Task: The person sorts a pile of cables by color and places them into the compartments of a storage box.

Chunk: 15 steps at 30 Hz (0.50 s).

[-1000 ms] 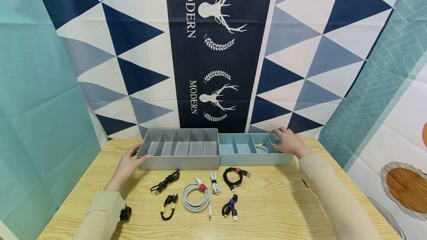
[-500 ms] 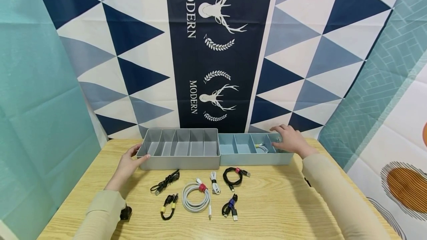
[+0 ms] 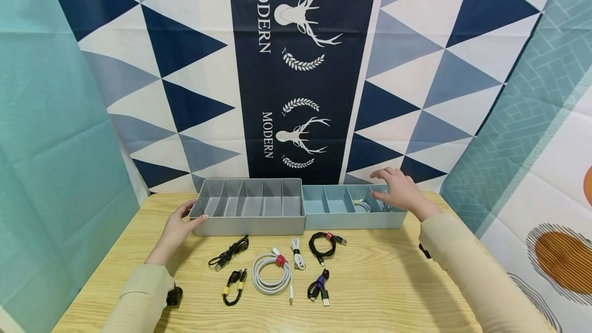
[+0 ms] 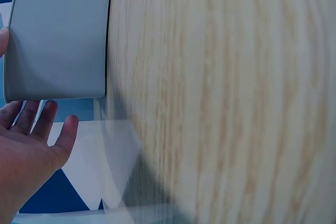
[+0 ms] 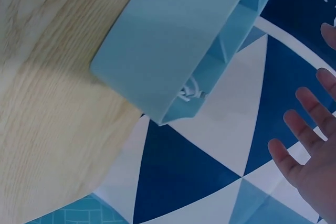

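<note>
My left hand (image 3: 179, 225) holds the left end of a grey divided storage box (image 3: 250, 226), thumb at the front rim and fingers along the end wall. In the left wrist view the fingertips (image 4: 50, 107) lie right at the box's end. A light blue divided box (image 3: 353, 221) stands against its right side. Over the blue box's right end, my right hand (image 3: 400, 189) is held with fingers spread and nothing in them. A whitish cable (image 5: 190, 90) lies in the rightmost compartment, partly hidden in the head view. A coiled cable with a yellow tie (image 3: 363, 205) lies one compartment to the left.
In front of the boxes lie several bundled cables: a large white coil with a red tie (image 3: 272, 274), a small white cable (image 3: 298, 254), a black coil (image 3: 322, 248) and other black ones. A patterned cloth (image 3: 296, 66) hangs behind the table.
My right hand has drawn up out of the blue box's rightmost compartment, its fingers spreading, leaving a cable there. My left hand has stayed on the grey box.
</note>
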Available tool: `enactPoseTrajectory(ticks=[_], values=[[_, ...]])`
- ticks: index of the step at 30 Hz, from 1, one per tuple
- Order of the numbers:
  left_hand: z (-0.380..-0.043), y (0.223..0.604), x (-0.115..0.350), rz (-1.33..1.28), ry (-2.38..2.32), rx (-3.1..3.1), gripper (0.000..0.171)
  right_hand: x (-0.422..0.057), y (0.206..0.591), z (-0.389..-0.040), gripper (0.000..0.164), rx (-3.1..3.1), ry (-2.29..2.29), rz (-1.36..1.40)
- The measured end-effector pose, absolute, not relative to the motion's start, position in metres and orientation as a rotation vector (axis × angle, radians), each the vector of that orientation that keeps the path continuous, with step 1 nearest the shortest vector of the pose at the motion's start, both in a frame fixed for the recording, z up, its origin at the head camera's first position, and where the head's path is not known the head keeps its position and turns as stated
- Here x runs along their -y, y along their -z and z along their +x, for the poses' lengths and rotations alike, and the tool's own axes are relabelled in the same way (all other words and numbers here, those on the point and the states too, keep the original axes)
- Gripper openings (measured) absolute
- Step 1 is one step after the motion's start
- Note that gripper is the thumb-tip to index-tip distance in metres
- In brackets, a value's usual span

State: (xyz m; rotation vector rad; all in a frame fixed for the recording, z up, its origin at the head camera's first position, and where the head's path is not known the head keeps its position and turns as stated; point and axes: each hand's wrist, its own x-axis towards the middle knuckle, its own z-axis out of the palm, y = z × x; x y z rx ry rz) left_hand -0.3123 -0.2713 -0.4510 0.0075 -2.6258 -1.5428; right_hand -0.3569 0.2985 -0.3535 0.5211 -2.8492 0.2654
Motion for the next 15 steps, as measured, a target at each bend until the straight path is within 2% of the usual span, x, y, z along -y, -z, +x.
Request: enactPoseTrajectory(ticks=[9, 15], values=[[-0.31, 0.449, 0.27, 0.008, 1.547, 2.629, 0.077, -0.295, 0.347, -0.35, 0.046, 2.791, -0.291, 0.53], [-0.31, 0.449, 0.27, 0.008, 1.552, 2.63, 0.08, -0.292, 0.345, -0.344, 0.05, 2.788, -0.309, 0.523]])
